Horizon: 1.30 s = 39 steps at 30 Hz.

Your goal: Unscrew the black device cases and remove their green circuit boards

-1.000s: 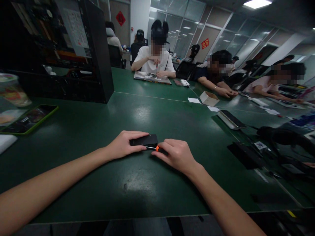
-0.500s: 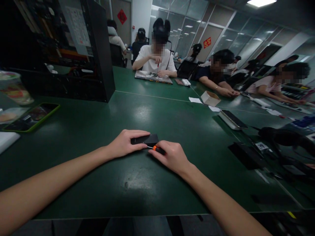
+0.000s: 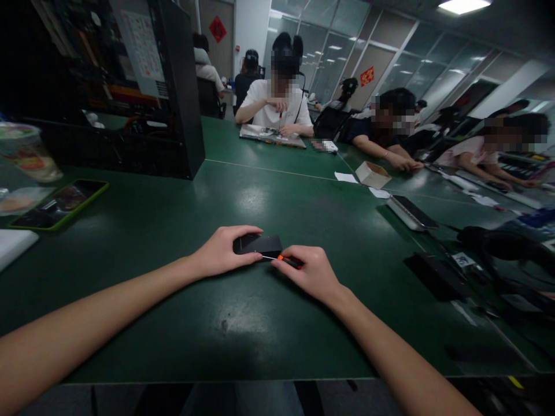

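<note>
A small flat black box (image 3: 260, 244) lies on the green table (image 3: 277, 323) in front of me. My left hand (image 3: 223, 252) is closed round its left end, thumb along the near edge and fingers over the top. My right hand (image 3: 312, 271) is closed on a small screwdriver (image 3: 288, 260) with an orange collar and black handle. The thin metal tip points left and meets the near edge of the box. Most of the handle is hidden inside my fingers.
A phone in a green case (image 3: 58, 205) and a food cup (image 3: 28, 153) lie far left. A tall black cabinet (image 3: 173, 86) stands behind. A cardboard box (image 3: 372, 173), a flat device (image 3: 410, 212) and dark gear (image 3: 437, 277) sit to the right. Several people work at the far side.
The right hand slid the screwdriver a little left, then back right, so more of its thin shaft shows. The left hand stays on the box. The view shifted slightly.
</note>
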Each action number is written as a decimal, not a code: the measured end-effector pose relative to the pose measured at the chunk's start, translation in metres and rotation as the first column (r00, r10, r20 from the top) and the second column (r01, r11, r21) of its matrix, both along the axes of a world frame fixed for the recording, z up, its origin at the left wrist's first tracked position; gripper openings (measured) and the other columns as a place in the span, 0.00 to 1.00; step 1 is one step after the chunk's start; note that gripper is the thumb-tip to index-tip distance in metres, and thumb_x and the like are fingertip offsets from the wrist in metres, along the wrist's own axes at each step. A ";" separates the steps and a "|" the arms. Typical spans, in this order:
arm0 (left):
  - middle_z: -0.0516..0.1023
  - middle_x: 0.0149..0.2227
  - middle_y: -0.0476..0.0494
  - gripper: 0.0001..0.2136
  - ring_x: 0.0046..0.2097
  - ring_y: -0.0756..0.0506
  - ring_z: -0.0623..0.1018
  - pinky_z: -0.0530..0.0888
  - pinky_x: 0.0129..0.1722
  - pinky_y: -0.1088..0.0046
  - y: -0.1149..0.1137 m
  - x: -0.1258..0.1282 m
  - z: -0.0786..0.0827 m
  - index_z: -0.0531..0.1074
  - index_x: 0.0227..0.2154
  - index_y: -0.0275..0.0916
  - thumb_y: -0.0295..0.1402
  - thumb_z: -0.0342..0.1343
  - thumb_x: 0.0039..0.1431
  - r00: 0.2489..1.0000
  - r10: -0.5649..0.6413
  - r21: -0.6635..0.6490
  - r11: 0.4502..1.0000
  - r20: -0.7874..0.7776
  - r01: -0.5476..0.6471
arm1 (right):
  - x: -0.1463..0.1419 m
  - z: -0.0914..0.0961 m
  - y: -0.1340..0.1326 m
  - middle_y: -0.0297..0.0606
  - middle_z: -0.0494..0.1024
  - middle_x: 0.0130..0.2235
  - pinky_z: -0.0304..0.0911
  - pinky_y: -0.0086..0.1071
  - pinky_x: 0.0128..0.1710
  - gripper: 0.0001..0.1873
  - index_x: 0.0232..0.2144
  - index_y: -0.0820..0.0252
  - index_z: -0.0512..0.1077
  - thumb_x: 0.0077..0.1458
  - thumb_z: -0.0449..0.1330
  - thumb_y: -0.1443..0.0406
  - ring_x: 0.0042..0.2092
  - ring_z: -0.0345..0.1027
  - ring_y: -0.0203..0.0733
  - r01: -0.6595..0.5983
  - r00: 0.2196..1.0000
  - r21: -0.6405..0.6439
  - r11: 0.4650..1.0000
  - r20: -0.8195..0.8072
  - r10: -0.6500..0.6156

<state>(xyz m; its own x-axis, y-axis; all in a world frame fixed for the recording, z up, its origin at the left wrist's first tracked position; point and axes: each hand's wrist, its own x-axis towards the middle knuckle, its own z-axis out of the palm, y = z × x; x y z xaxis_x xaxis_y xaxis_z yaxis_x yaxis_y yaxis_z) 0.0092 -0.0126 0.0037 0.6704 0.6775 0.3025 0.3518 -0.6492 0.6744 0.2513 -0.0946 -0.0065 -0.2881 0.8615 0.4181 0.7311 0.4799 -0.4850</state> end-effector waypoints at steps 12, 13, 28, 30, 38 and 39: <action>0.84 0.50 0.43 0.22 0.47 0.39 0.83 0.77 0.47 0.67 -0.003 -0.002 0.002 0.77 0.53 0.40 0.44 0.66 0.58 1.000 0.004 0.009 1.000 0.023 -0.004 | 0.002 0.003 0.000 0.38 0.79 0.28 0.59 0.30 0.31 0.18 0.31 0.61 0.78 0.65 0.59 0.54 0.28 0.69 0.37 -0.006 0.999 -0.028 1.000 0.039 0.007; 0.84 0.49 0.43 0.22 0.47 0.39 0.83 0.77 0.47 0.67 -0.003 -0.002 0.002 0.77 0.53 0.40 0.43 0.66 0.58 1.000 0.001 0.011 1.000 0.025 -0.001 | 0.002 0.003 -0.001 0.37 0.79 0.28 0.59 0.30 0.31 0.18 0.31 0.61 0.78 0.65 0.59 0.54 0.28 0.69 0.37 -0.007 0.999 -0.026 1.000 0.042 0.008; 0.84 0.47 0.44 0.21 0.45 0.41 0.83 0.77 0.46 0.68 -0.004 -0.001 0.002 0.78 0.52 0.40 0.42 0.66 0.58 0.998 0.005 0.003 1.000 0.066 -0.005 | 0.005 0.005 -0.003 0.36 0.78 0.28 0.60 0.29 0.30 0.14 0.32 0.61 0.77 0.65 0.60 0.57 0.27 0.69 0.35 -0.012 0.999 0.060 0.998 0.046 0.009; 0.84 0.47 0.44 0.21 0.45 0.41 0.83 0.77 0.46 0.68 -0.004 -0.001 0.003 0.78 0.52 0.40 0.42 0.65 0.58 0.998 0.005 -0.010 1.000 0.065 -0.005 | 0.004 0.005 -0.003 0.36 0.79 0.28 0.60 0.29 0.30 0.15 0.31 0.60 0.77 0.65 0.60 0.57 0.27 0.69 0.35 -0.011 0.999 0.063 0.998 0.041 0.009; 0.85 0.43 0.40 0.19 0.44 0.38 0.83 0.78 0.45 0.64 -0.001 0.000 0.006 0.80 0.49 0.37 0.44 0.60 0.61 0.956 0.174 -0.207 0.970 0.237 -0.125 | 0.007 0.007 -0.002 0.36 0.79 0.29 0.62 0.30 0.31 0.14 0.32 0.60 0.77 0.65 0.60 0.57 0.28 0.71 0.37 0.042 0.999 0.061 0.997 -0.001 -0.042; 0.86 0.40 0.40 0.19 0.43 0.39 0.83 0.78 0.43 0.64 0.001 0.000 0.006 0.80 0.46 0.36 0.46 0.59 0.62 0.944 0.193 -0.242 0.962 0.268 -0.128 | 0.007 0.007 -0.002 0.36 0.79 0.29 0.62 0.30 0.31 0.14 0.32 0.60 0.77 0.65 0.60 0.57 0.29 0.71 0.37 0.058 0.998 0.058 0.997 -0.008 -0.057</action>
